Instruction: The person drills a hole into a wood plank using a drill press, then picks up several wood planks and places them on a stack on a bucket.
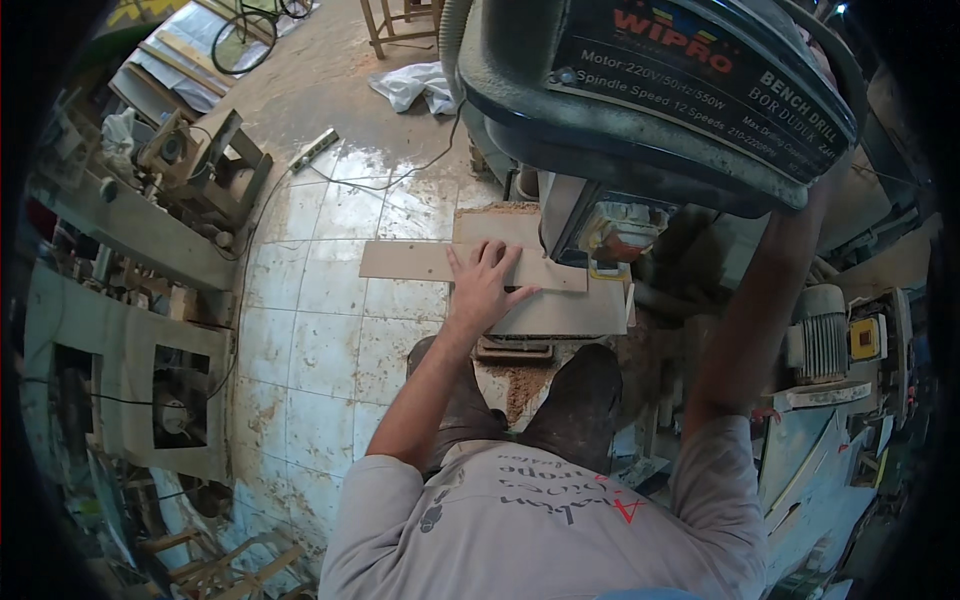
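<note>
My left hand (486,283) lies spread and palm down on a long, narrow wooden board (405,261) that has small holes along it. This board rests across a wider flat panel (570,319) on the drill's table, and its left end juts out over the floor. Above and to the right stands a bench drill (660,97) with a dusty dark housing; its switch box (626,229) is on the side facing me. My right arm reaches up beside the housing, and the hand is mostly hidden behind it. The drill bit cannot be seen.
A cable runs over the tiled floor (322,345) to a power strip (313,150). Sawdust (525,386) lies between my legs. Dusty wooden machine stands (180,382) line the left side. An electric motor (817,334) is at right. A white cloth (412,86) lies further off, near a bicycle (244,41).
</note>
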